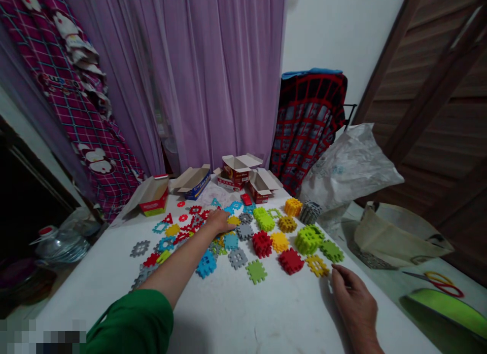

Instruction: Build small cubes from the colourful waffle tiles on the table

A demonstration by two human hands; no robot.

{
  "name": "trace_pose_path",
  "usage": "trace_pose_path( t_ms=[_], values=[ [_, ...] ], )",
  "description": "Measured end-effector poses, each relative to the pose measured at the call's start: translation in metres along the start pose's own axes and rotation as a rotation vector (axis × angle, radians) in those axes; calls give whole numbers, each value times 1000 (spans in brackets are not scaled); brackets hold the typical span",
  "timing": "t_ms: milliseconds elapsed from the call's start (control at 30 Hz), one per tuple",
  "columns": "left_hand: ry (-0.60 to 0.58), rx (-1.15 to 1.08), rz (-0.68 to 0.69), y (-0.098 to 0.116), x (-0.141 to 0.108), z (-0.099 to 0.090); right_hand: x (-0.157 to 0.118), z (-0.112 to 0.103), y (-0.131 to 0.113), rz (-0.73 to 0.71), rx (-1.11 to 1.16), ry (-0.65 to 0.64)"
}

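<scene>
My left hand (pixel 218 221) reaches far over a spread of plastic interlocking tiles, its thumb beside a yellow tile (pixel 233 220). The back of the hand hides most of its fingers, so I cannot see whether they grip anything. Near the table's right edge hovers my right hand (pixel 355 303), loosely curled with thumb and forefinger apart and no piece visible in it. Its fingertips are close to a yellow window-like tile (pixel 317 266). Stacked tiles stand between the hands: dark red (pixel 291 261), red (pixel 262 244) and lime green (pixel 309 239). A flat green tile (pixel 256 271) lies nearer to me.
Opened cardboard boxes line the white table's (pixel 236 318) back, including a red one (pixel 154 199) and a blue one (pixel 196 184). Grey (pixel 311 212) and yellow (pixel 293 207) stacks stand at the right. Beyond that edge are a plastic bag (pixel 353 161), a cloth bag (pixel 399 237) and scissors (pixel 437 283).
</scene>
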State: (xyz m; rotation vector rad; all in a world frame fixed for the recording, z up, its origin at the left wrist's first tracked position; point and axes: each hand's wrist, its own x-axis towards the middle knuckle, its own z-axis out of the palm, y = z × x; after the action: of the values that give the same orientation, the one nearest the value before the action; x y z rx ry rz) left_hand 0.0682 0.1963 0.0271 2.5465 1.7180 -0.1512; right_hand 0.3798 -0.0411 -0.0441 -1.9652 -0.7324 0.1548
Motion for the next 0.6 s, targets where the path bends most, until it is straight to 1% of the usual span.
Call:
trace_pose_path(
  t_ms=[67, 167, 333, 400, 467, 533, 600],
  values=[
    [-9, 11, 4, 5, 1, 2, 1, 0, 0, -8, 10, 6],
    [0, 19, 4, 6, 0, 1, 1, 1, 0, -18, 21, 12],
    [65, -3, -24, -4, -11, -11, 0, 2, 2, -59, 43, 45],
    [119, -50, -27, -9, -23, -17, 0, 3, 3, -75, 50, 52],
    [173, -92, -10, -10, -43, -19, -1, 3, 5, -88, 56, 51],
    [205, -99, 23, -7, -68, -17, -1, 4, 6, -93, 64, 51],
    [205, -84, 59, 1, -94, -11, -1, 5, 6, -95, 65, 48]
  ],
)
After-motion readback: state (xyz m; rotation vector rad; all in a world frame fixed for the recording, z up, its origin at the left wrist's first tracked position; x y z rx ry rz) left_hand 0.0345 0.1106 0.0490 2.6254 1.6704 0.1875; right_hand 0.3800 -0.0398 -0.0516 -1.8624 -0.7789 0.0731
